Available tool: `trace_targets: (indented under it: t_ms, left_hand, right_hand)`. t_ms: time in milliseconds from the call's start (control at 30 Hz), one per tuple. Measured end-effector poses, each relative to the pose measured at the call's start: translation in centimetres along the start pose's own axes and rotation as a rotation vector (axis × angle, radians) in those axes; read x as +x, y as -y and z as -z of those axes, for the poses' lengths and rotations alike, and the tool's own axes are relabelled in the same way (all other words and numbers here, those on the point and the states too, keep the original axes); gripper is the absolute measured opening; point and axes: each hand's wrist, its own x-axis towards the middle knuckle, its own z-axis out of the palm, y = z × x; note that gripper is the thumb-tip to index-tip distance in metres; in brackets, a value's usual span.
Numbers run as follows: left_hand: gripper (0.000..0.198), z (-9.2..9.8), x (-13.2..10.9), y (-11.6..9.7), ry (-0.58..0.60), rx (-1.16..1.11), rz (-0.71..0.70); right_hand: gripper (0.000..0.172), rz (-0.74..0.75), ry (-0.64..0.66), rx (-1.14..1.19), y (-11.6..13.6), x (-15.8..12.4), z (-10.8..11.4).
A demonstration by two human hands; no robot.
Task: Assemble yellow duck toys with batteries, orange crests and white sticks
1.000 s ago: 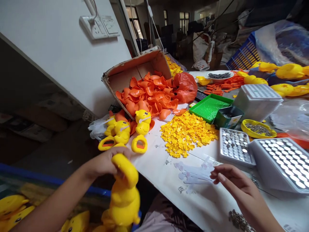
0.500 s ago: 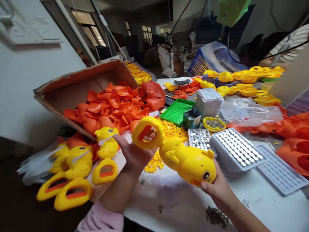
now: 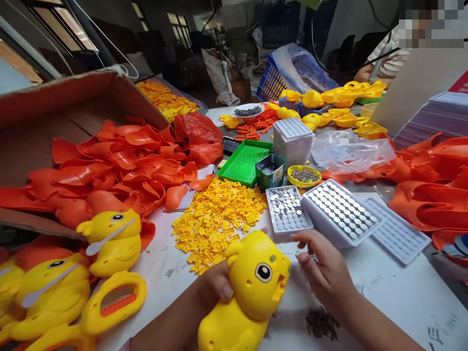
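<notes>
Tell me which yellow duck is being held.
The front-centre duck, in the left grip; the ducks at left are unheld, with pale strips across them.

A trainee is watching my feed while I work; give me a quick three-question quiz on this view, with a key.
1. What does the left grip hold?
2. True or false: the green tray lies farther from the person than the pile of yellow pieces.
3. The heap of orange pieces at the picture's left spills out of which container? A) a white bowl, B) a cardboard box, C) a blue basket.

Key: 1. A yellow toy. 2. True. 3. B, the cardboard box.
</notes>
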Motion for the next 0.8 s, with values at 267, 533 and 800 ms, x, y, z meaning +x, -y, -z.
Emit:
trace_targets:
  t_ms: [267,533,800]
  left_hand:
    - [0.102,-0.5,-1.0,-0.4,-0.169,-0.093,-0.154]
    - [0.091,0.9,-0.5,-0.6,-0.020,-0.224,-0.146]
    - [0.067,0.0,0.1,0.3,-0.215,-0.254,-0.245]
  right_hand:
    - [0.041,0.077,0.143,-0.626,-1.0,0.4,-3.7]
    - [0.044,0.045,0.147,-0.650,-2.1,0.4,-4.0]
    - [0.011,-0.116,0.038,0.259,-0.7,0.6,-1.0]
